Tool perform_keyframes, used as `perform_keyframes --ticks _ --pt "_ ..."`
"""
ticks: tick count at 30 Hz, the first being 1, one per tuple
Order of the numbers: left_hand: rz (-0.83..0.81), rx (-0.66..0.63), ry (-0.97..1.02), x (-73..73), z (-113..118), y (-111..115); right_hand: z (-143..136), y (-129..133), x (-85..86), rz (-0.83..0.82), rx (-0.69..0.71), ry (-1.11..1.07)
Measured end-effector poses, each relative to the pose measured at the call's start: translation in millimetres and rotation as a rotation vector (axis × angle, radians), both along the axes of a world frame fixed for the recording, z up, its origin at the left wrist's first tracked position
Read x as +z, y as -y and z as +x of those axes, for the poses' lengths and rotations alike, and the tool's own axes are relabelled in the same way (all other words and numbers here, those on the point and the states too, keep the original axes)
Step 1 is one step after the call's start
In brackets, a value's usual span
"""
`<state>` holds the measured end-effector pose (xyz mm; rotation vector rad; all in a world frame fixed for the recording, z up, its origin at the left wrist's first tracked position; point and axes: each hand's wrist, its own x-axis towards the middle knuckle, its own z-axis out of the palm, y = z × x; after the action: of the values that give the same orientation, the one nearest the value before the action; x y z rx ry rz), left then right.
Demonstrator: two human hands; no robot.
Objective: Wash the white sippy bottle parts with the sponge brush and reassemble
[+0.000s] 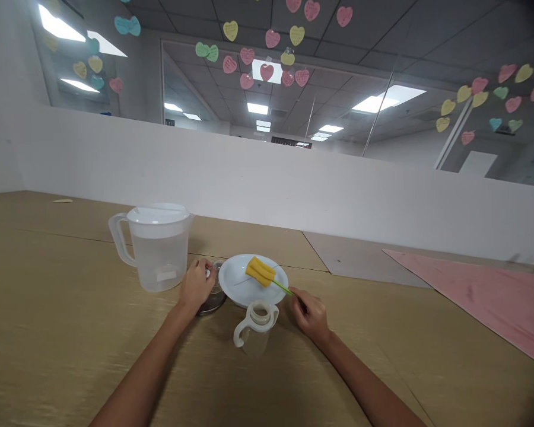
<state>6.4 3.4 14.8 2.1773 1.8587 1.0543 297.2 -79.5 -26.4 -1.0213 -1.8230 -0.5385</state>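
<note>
small handled cup [254, 327]: one, nearest, on the worktop [71, 332] between both hands.
right hand [310, 314]: fingers pinched on the green stick [283, 288].
stick axis: runs up-left from that hand to one yellow piece [260, 271] on one white plate [253, 281].
left hand [196, 284]: curled on one glass [212, 292], left of the plate.
pitcher [155, 248]: one, lidded, farthest.
</note>
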Motion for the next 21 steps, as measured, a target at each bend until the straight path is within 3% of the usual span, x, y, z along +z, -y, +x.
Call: perform_keyframes --ticks 21 --pt "0.030 -0.099 0.199 -14.1 1.2 -4.7 -0.2 0.3 1.7 0.033 0.009 0.003"
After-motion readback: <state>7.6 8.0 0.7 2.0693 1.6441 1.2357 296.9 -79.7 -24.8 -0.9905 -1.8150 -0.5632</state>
